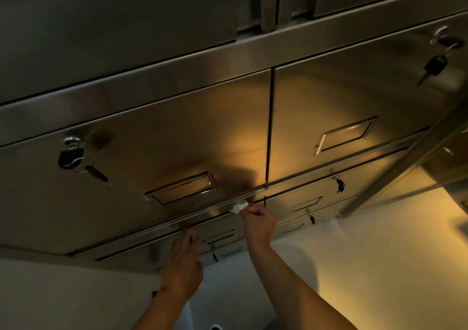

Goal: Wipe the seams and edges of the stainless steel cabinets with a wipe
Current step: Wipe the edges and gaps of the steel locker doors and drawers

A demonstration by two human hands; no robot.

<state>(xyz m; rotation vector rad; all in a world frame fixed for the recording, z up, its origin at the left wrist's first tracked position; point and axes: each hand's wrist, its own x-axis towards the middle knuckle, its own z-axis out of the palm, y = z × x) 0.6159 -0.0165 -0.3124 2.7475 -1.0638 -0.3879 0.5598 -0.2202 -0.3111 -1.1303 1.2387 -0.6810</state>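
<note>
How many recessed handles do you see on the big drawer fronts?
2: left handle above the wipe; right handle past the vertical seam. Smaller drawers below may hide more.

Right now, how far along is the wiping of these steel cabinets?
Done: nothing can be confirmed; no panel shows visible wipe marks. In hand: the right hand pinches a white wipe against the horizontal seam under the left drawer, near the vertical seam. The left hand rests on the cabinet front below. Left, apparently: the lower drawers' edges.
</note>
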